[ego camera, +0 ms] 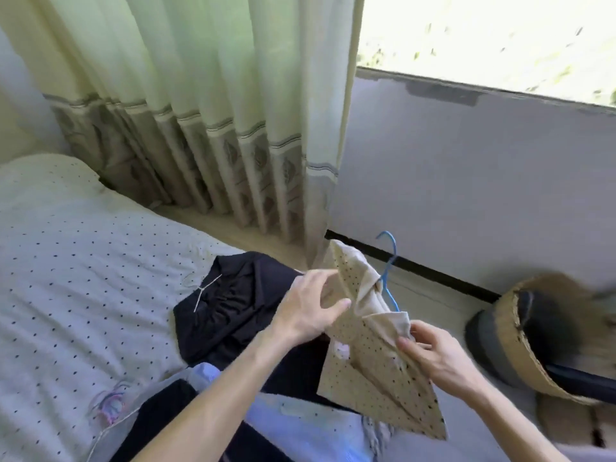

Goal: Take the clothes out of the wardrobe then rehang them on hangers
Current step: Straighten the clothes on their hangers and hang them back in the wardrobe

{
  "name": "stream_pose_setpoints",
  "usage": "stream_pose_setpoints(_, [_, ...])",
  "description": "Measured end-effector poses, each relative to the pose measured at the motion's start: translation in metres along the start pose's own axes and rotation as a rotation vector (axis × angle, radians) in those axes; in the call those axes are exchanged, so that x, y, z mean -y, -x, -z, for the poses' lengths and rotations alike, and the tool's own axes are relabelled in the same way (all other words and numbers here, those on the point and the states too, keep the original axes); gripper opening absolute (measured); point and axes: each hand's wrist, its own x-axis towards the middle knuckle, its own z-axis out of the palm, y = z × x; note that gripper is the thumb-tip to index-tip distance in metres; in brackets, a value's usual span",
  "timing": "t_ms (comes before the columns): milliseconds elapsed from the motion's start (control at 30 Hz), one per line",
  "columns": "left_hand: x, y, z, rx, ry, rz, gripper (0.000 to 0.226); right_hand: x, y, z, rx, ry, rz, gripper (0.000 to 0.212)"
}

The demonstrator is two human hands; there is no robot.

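Your left hand holds the upper part of the beige dotted shirt, and your right hand pinches its cloth just below. A blue hanger sits in the shirt, its hook rising just beyond your left fingertips. A dark garment lies on the bed beneath your left wrist.

I see daylight pouring in through the window at two o'clock, blown out white and green. At eleven o'clock a pale green curtain hangs in pleats, its patterned hem near the tan floor. Under the window is a grey wall with a black skirting strip. A bed in a dotted sheet fills nine o'clock, its pillow at ten.
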Motion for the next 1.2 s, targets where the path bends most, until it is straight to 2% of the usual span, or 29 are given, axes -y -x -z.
stream_pose_setpoints(100, [-0.094, -0.02, -0.01, 0.038, -0.2, -0.328, 0.069, -0.014, 0.068, 0.055, -0.124, -0.029, 0.067, 0.014])
stream_pose_setpoints(167, [-0.166, -0.015, -0.033, 0.08, -0.209, -0.522, 0.053, -0.023, 0.119, 0.088, -0.255, -0.032, 0.099, 0.015])
stream_pose_setpoints(233, [-0.239, 0.003, -0.066, 0.112, -0.113, -0.686, 0.032, -0.037, 0.18, 0.116, -0.424, -0.083, 0.11, 0.015])
stream_pose_setpoints(300, [-0.306, 0.027, -0.099, 0.166, 0.002, -0.746, 0.021, -0.057, 0.242, 0.14, -0.637, -0.1, 0.079, 0.015])
stream_pose_setpoints(400, [-0.386, 0.065, -0.146, 0.256, 0.061, -0.843, 0.018, -0.09, 0.335, 0.169, -0.901, -0.055, -0.039, 0.016])
stream_pose_setpoints(533, [-0.46, 0.119, -0.2, 0.348, 0.107, -1.024, 0.022, -0.133, 0.445, 0.176, -1.047, 0.058, -0.254, 0.027])
stream_pose_setpoints(633, [-0.501, 0.148, -0.235, 0.458, 0.175, -1.075, 0.022, -0.157, 0.507, 0.169, -1.184, 0.057, -0.357, 0.031])
stream_pose_setpoints(800, [-0.559, 0.178, -0.295, 0.599, 0.225, -1.133, 0.023, -0.187, 0.582, 0.149, -1.25, 0.196, -0.606, 0.038])
stream_pose_setpoints(933, [-0.599, 0.201, -0.344, 0.708, 0.202, -1.131, 0.027, -0.199, 0.62, 0.142, -1.277, 0.267, -0.76, 0.022])
stream_pose_setpoints(1067, [-0.628, 0.224, -0.389, 0.779, 0.125, -1.193, 0.034, -0.201, 0.64, 0.146, -1.092, -0.024, -0.76, 0.005])
stream_pose_setpoints(1133, [-0.639, 0.234, -0.409, 0.866, 0.088, -1.205, 0.032, -0.201, 0.637, 0.147, -1.0, -0.262, -0.68, 0.012])
stream_pose_setpoints(1200, [-0.65, 0.242, -0.428, 0.94, 0.074, -1.205, 0.029, -0.201, 0.629, 0.147, -1.003, -0.511, -0.562, 0.017])
